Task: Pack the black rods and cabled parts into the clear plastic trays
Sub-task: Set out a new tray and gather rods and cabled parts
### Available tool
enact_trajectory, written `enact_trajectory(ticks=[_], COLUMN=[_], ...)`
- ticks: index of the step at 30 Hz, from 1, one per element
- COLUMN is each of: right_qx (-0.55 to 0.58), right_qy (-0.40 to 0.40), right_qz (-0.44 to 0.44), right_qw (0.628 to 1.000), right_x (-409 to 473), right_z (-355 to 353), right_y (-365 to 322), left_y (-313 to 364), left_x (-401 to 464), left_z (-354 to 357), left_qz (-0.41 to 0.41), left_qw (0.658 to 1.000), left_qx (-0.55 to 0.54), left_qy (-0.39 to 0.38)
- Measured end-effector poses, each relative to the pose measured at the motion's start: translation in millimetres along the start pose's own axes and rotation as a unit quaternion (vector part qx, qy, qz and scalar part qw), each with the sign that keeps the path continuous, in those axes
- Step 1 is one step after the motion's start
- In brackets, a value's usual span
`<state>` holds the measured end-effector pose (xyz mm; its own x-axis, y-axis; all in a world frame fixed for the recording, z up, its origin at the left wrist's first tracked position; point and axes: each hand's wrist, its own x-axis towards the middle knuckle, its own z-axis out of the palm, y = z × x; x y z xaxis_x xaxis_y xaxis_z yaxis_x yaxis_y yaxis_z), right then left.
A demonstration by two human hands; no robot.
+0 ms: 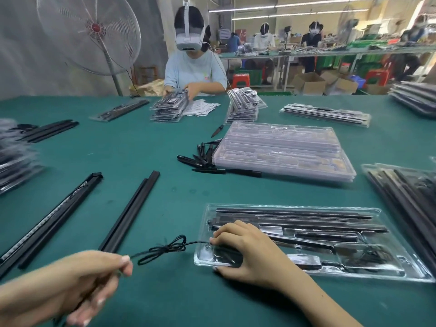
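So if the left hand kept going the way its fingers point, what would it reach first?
Probably the tied loop of the black cable that the left hand pinches, then the right hand at the clear tray corner; depth is uncertain.

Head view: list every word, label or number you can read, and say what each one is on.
No text can be read.
Paper sheets beside the far stack: printed lines, too blurred.
Packed trays: pale inserts, too small.
Cardboard boxes: no legible marking.
Near tray: no label showing.
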<state>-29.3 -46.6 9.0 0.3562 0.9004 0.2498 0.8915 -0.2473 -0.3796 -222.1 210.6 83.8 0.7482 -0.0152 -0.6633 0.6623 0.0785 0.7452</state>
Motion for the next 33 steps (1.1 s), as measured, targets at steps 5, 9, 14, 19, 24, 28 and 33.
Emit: enact_trajectory(ticks=[5,9,14,19,24,28,33], right_qx=[0.007,0.01,0.008,0.024,0.045,0.05,0.043], right_qy=[0.0,-0.01,-0.036,-0.026,-0.02,-0.005,-0.021], right_qz=[0.005,0.006,0.006,0.009,0.011,0.015,0.002], right_qw=[1.0,1.0,0.999,0.999,0.999,0.999,0.999], right_x=[-0.3,-0.7,-0.1,1.5,1.5,-0.3,-1.0], right_z=[-0.5,-3.6,-6.4,-4.7,-5.9,-6.0,-8.7], right_y=[-1.0,-1.9,-1.1,0.6,4.2,3.5,1.1], left_y=[54.6,83.9,55.2,18.2,4.4,3.5,3.7], left_x=[-31.0,-12.7,39.3,96.5,109.3,109.6,113.2], left_z=[-43.6,-41.8,24.7,81.8,81.9,84.9,88.4], left_qz=[0.099,0.163,0.2,0.078,0.14,0.165,0.159], left_qw=[0.954,0.719,0.647,0.902,0.914,0.916,0.928], left_qx=[0.197,0.552,0.591,0.39,0.307,0.279,0.249], left_qy=[0.205,0.389,0.439,0.169,0.225,0.235,0.226])
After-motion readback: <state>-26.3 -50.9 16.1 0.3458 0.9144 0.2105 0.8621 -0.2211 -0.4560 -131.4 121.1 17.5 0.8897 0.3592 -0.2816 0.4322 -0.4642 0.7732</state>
